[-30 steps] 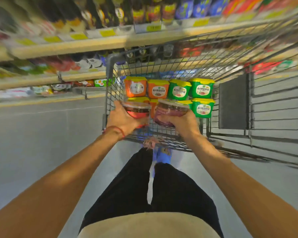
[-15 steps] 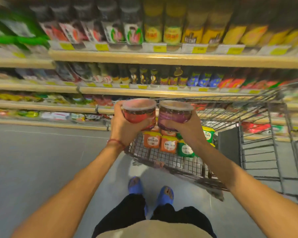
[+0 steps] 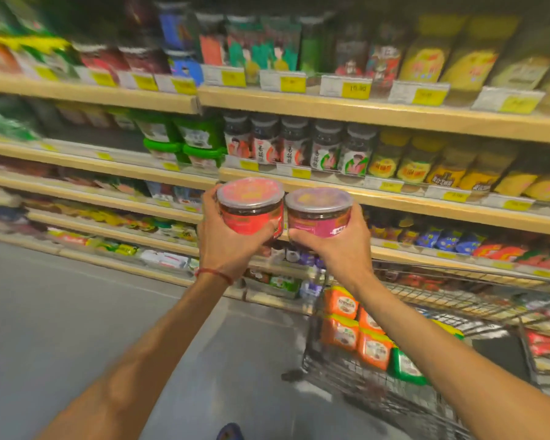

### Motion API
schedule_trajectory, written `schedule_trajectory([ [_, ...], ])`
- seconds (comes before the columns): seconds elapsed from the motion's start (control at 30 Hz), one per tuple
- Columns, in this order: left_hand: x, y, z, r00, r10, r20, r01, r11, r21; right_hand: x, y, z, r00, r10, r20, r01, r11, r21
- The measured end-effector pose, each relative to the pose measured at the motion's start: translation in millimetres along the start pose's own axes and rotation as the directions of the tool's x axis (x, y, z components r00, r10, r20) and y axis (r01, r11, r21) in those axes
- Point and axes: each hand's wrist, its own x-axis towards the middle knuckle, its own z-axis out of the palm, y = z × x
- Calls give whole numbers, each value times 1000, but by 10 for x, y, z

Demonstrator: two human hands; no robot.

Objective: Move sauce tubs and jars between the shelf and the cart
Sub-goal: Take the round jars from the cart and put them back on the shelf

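Observation:
My left hand (image 3: 226,249) grips a red-labelled sauce jar (image 3: 251,211) with a clear lid. Beside it, touching, my right hand (image 3: 340,252) grips a pink-labelled sauce jar (image 3: 318,215). Both jars are held upright in front of the shelf (image 3: 394,198), at the height of its middle boards. The wire cart (image 3: 362,385) stands low at the right and holds orange tubs (image 3: 342,331) and a green tub (image 3: 405,366).
Green tubs (image 3: 185,144) and dark jars (image 3: 296,144) stand on the shelf board above the hands. Yellow-labelled jars (image 3: 426,160) fill the right side. Grey floor (image 3: 61,328) spreads to the left. A blue shoe (image 3: 231,432) shows at the bottom edge.
Both hands have lifted the two jars out of the cart and up toward the shelf. The view has tilted up, and the cart has dropped to the lower right.

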Motion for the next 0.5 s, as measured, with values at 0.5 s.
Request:
schedule_trajectory([
  [0.5, 1312, -518, -2041, 977, 120, -174, -121, 993, 5, 124, -1074, 2246, 977, -213, -18, 213, 965, 151],
])
